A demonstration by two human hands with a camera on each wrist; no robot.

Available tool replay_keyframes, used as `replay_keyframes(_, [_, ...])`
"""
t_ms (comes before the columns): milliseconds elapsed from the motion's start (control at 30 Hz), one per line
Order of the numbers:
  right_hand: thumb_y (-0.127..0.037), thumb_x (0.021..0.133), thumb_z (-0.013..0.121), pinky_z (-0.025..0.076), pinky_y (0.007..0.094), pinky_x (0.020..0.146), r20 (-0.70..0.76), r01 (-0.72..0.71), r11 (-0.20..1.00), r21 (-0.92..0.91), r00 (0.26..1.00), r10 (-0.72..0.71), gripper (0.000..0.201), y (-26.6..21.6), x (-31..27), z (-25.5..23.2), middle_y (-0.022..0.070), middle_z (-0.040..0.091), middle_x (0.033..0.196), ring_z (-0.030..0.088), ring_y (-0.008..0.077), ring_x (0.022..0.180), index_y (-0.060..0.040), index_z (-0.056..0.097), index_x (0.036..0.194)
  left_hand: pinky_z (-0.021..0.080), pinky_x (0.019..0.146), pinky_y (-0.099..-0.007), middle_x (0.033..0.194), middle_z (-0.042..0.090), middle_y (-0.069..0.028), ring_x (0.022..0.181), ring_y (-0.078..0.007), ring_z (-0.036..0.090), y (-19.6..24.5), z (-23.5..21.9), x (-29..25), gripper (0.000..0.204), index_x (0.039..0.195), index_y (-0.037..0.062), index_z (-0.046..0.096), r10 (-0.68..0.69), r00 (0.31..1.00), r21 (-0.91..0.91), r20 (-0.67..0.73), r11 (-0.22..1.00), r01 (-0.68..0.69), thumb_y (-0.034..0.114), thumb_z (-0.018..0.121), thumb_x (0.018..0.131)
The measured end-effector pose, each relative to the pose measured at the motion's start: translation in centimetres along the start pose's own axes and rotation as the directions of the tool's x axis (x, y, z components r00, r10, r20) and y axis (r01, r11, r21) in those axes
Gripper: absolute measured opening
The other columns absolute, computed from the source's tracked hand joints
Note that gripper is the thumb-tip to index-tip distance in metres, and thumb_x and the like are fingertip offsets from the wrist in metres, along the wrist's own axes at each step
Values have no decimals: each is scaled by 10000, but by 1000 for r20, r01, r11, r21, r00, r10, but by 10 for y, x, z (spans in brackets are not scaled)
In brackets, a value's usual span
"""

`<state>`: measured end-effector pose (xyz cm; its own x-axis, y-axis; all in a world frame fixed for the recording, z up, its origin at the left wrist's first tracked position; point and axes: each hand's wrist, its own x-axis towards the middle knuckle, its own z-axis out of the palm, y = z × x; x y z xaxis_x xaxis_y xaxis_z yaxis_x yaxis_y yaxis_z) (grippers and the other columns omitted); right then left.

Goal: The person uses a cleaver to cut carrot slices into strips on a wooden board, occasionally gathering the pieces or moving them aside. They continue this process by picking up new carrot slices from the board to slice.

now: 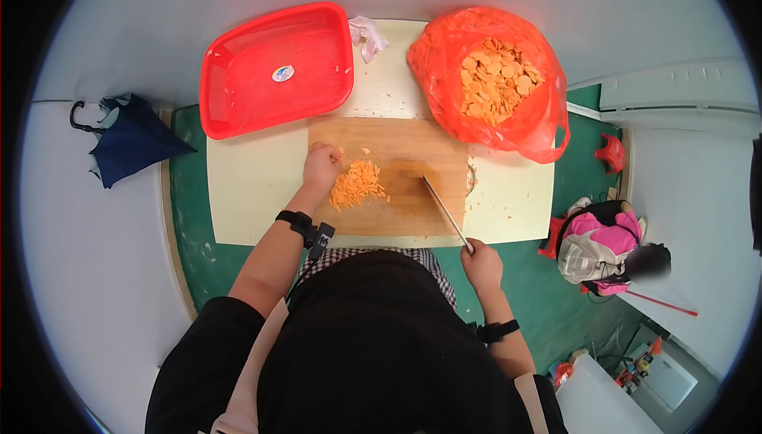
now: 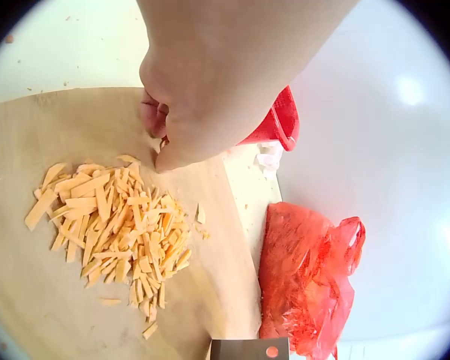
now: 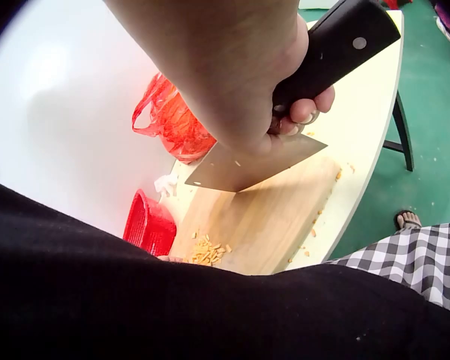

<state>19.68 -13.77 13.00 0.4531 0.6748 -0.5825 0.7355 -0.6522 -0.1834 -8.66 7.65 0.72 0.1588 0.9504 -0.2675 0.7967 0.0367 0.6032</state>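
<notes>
On the wooden cutting board (image 1: 413, 136) lies a heap of orange carrot strips (image 1: 357, 184), seen closer in the left wrist view. My left hand (image 1: 321, 167) is at the heap's far left side, low over the board. Its fingers are curled, and a small orange carrot piece (image 1: 340, 151) shows at the fingertips, mostly hidden by the hand. With my right hand (image 1: 482, 264) I grip the black handle (image 3: 341, 52) of a cleaver. The cleaver's blade (image 3: 255, 165) reaches over the right part of the board, apart from the strips.
Behind the board, a red plastic basket (image 1: 238, 89) stands at left and a red plastic bag (image 1: 436, 69) of round carrot slices (image 1: 500, 77) at right. A pale cloth (image 1: 367, 36) lies between them. Someone in pink (image 1: 607, 232) sits beyond the table's right side.
</notes>
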Motion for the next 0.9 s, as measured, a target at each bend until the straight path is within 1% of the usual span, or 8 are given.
replay_keyframes(100, [-266,788,548,508,409,671,-4,-5,1000,4,1000,5,246,0,0,1,152,646,806,627,317,751,-149,657,975,485,665,-311,806,565,-112,721,-235,584,2,0,-1,134,791,27,624,-29,999,-49,13,998,29,31,669,665])
replay_keyframes(167, [-267,790,547,508,409,671,-1,-1,1000,8,1000,1,244,0,0,1,151,646,809,627,318,748,-150,658,973,486,667,-309,827,561,-109,723,-229,585,7,-2,-3,144,802,28,628,-116,993,-68,-11,991,115,39,672,666])
replay_keyframes(267, [-268,792,546,507,409,674,-8,8,1000,21,1000,-8,237,0,0,0,152,645,811,626,319,752,-153,657,967,487,668,-308,821,564,-101,722,-220,586,11,-7,-6,148,814,32,630,-117,993,2,-28,993,117,36,666,670])
replay_keyframes(400, [-268,794,545,507,409,671,-10,13,1000,26,1000,-13,229,3,2,2,151,645,811,625,320,752,-153,658,957,487,676,-315,827,566,-95,733,-221,587,4,-8,-8,144,823,41,633,-57,998,-13,-34,998,57,75,665,686])
replay_keyframes(500, [-266,796,542,506,409,668,-6,8,1000,22,1000,-7,223,4,2,2,147,645,813,624,320,750,-154,657,951,485,707,-350,859,577,-106,819,-253,585,11,-16,-10,95,802,56,624,-10,1000,120,23,993,7,123,614,734])
replay_keyframes(567, [-265,796,540,506,409,666,-5,21,1000,22,1000,-20,223,4,3,1,144,645,816,624,320,748,-154,657,950,483,723,-367,863,580,-115,835,-267,579,7,-17,-7,121,769,49,610,137,988,277,75,949,-152,167,588,755])
replay_keyframes(800, [-268,796,540,505,409,661,7,32,999,24,999,-32,223,7,6,0,142,646,807,624,318,745,-151,653,947,483,675,-387,802,593,-131,778,-293,587,11,-25,9,131,768,40,622,140,980,393,141,901,-185,159,586,725])
replay_keyframes(900, [-269,797,538,505,409,657,-1,41,999,11,999,-41,221,10,8,1,142,646,799,625,315,742,-151,653,945,485,674,-387,811,590,-138,767,-297,588,17,-24,16,143,761,42,624,70,981,475,183,867,-150,165,602,693])
